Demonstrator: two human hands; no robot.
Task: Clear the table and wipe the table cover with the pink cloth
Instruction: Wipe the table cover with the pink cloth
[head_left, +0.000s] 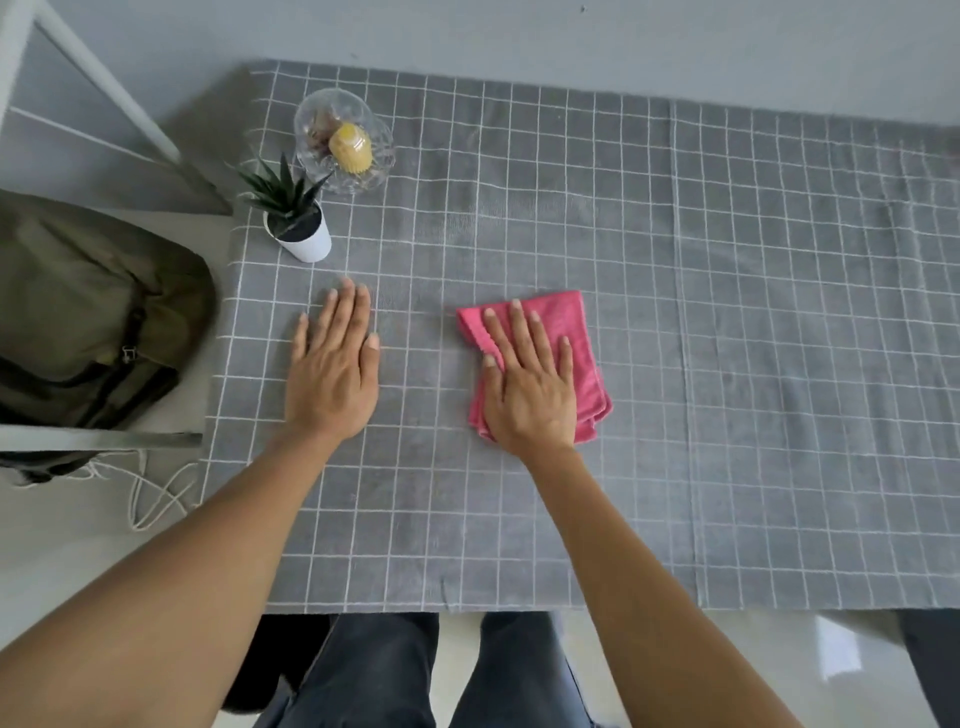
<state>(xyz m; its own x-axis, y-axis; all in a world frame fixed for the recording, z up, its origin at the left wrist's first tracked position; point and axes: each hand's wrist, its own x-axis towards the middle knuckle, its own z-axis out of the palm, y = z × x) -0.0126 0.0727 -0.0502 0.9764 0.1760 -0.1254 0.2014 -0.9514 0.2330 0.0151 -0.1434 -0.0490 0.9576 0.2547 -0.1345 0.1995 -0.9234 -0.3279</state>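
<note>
**A:** Where is your pink cloth (566, 332)?

**B:** It lies folded on the grey checked table cover (727, 312), a little right of the middle of the near half. Your right hand (530, 384) rests flat on top of it, palm down, fingers spread and pointing away from you — the grip is released, pressing rather than clutching, with no fold pinched between the fingers. The cloth shows past the fingertips on the far side and along the right edge of the hand.

**A:** And your left hand (332, 374)?

**B:** Flat on the bare cover to the left of the cloth, well apart from it, fingers extended and close together. Its grip is likewise released and it holds nothing.

**A:** What else stands on the tabletop?

**B:** Two things at the far left corner. A small spiky green plant in a white pot (298, 226) stands upright just beyond your left fingertips. Just behind it sits a clear cut-glass dish (363, 171) holding a small yellowish bottle (350, 148) — beside the bottle is something brownish, too unclear to name.

**A:** And off the tabletop?

**B:** To the left, an olive-green bag (88, 306) rests on a lower surface, with a white cord (156, 493) looped on the floor below it. Your dark trouser legs (374, 670) show under the near edge.
</note>
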